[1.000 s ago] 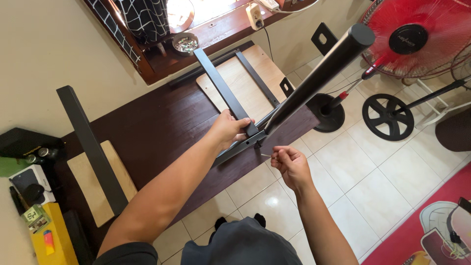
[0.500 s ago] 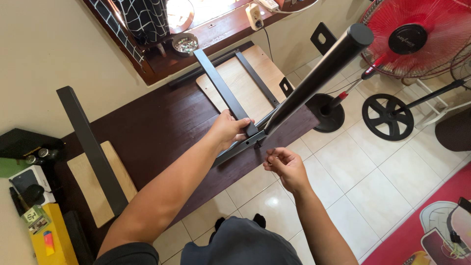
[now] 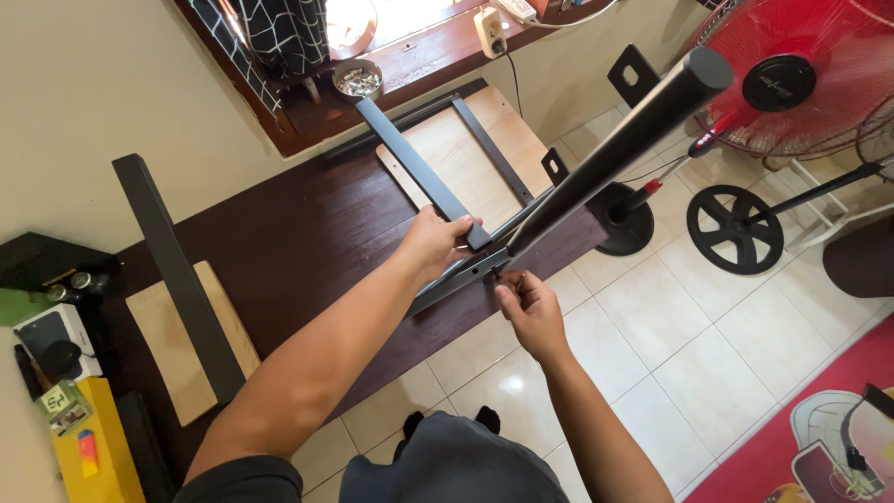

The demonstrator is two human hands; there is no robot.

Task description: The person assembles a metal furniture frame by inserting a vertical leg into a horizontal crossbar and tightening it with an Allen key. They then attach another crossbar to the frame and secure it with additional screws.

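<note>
Gripping the dark metal frame (image 3: 466,270) at its joint, my left hand (image 3: 436,244) is clamped over the bracket where the flat black bar (image 3: 414,168) meets the rail. My right hand (image 3: 529,303) has come back up from a moment ago, when it hung a little lower and nearer to me; now its fingertips (image 3: 507,278) are pinched together right at the joint, under the foot of the thick black leg (image 3: 619,149). Whether they hold a small fastener I cannot tell; nothing shows between them. As I read it, that return to the joint means the fastening work sits at this one corner.

That frame lies upside down on the dark wooden tabletop (image 3: 298,251) spread on the tiled floor (image 3: 670,363), with the leg rising steeply toward the right and far side.

Room is tight on the right: the red fan (image 3: 792,84) and its round base (image 3: 624,224) stand just beside the tabletop's edge, and a black wheel-shaped stand (image 3: 736,228) is near them. On the left another black leg (image 3: 177,279) stands up over a pale board (image 3: 191,340). Bare tiles on the near right give my elbow free space.
</note>
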